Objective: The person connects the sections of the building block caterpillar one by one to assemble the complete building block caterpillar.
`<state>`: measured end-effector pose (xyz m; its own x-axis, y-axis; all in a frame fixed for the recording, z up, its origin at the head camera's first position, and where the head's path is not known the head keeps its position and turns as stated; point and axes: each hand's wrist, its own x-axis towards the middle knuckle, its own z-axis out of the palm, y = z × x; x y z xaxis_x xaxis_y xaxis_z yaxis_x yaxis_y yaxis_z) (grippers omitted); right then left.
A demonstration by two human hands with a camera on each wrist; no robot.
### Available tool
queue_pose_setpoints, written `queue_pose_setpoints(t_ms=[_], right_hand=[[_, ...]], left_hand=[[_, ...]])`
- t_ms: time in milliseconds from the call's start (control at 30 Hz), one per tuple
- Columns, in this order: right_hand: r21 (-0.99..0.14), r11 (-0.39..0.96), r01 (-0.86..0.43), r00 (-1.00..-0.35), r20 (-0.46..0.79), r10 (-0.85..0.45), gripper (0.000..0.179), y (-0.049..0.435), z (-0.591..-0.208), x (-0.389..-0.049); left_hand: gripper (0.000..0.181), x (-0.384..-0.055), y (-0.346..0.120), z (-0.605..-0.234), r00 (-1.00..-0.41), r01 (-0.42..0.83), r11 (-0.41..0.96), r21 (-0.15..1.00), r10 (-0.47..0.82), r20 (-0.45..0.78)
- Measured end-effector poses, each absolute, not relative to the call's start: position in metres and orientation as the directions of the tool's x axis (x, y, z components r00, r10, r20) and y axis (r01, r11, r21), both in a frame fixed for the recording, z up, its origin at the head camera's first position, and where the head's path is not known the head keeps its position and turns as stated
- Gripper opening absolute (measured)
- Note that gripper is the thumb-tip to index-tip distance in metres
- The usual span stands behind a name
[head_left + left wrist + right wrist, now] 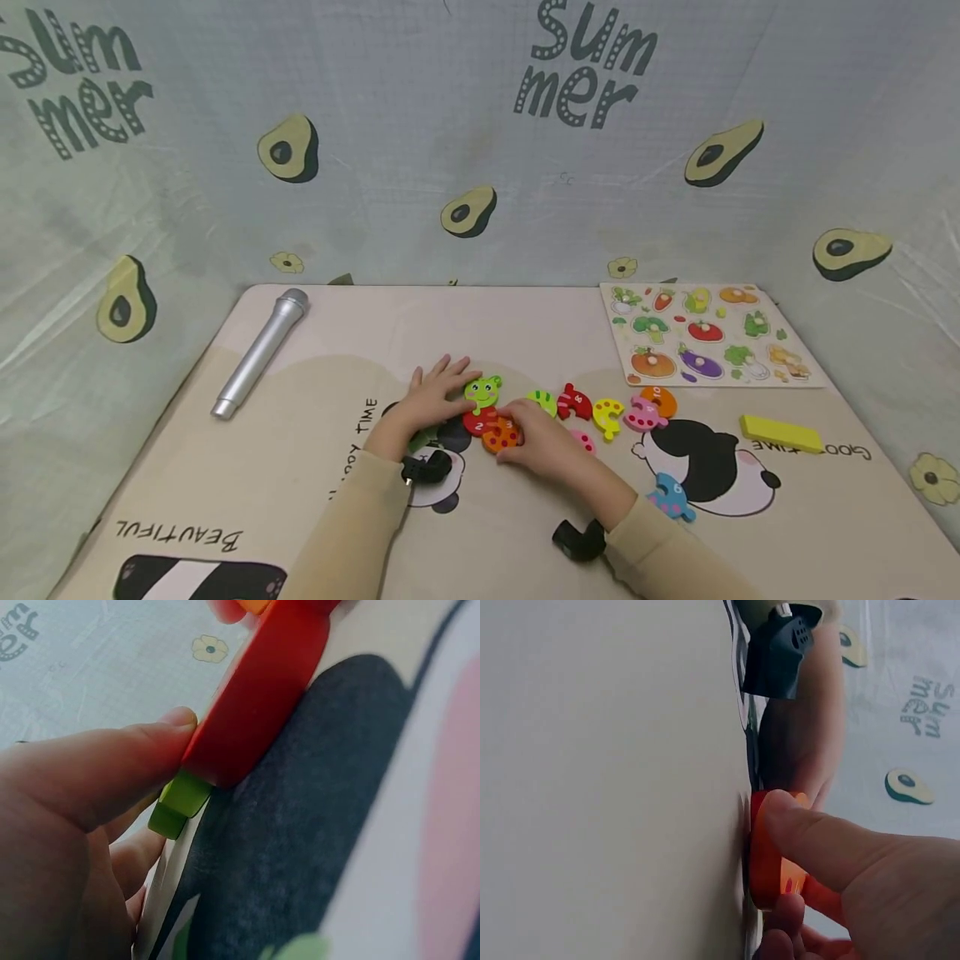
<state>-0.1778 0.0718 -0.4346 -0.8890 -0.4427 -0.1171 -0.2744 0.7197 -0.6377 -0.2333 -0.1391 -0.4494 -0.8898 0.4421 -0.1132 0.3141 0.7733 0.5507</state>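
Observation:
A green caterpillar-head puzzle piece (482, 392) lies flat on the table, with a red piece numbered 2 (480, 422) against its lower edge. My left hand (429, 406) lies beside them with fingers spread, its thumb touching the red piece near the green head. In the left wrist view the red piece (259, 694) shows its thick edge, with the green piece (180, 802) beyond it. My right hand (551, 442) pinches an orange spotted puzzle piece (500, 435) between thumb and fingers, right up against the red one. The right wrist view shows that orange piece (765, 859) side-on.
Right of my hands lie loose puzzle pieces: green (543, 402), red (574, 402), yellow (607, 417), pink (642, 414), orange (660, 401) and blue (671, 497). A yellow block (781, 433), a vegetable puzzle board (712, 337) and a silver microphone (261, 354) lie farther out.

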Motion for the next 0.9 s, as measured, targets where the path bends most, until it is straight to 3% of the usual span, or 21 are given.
queue_pose_setpoints(t_ms=[267, 900], right_hand=[[-0.518, 0.804, -0.292, -0.908, -0.115, -0.404, 0.062, 0.068, -0.434, -0.176], [-0.650, 0.706, -0.282, -0.889, -0.100, -0.446, 0.066, 0.089, -0.425, -0.175]], left_hand=[[0.056, -0.234, -0.139, -0.451, -0.891, 0.325, 0.770, 0.550, 0.444, -0.095], [0.055, -0.232, -0.138, -0.447, -0.889, 0.326, 0.765, 0.555, 0.448, -0.094]])
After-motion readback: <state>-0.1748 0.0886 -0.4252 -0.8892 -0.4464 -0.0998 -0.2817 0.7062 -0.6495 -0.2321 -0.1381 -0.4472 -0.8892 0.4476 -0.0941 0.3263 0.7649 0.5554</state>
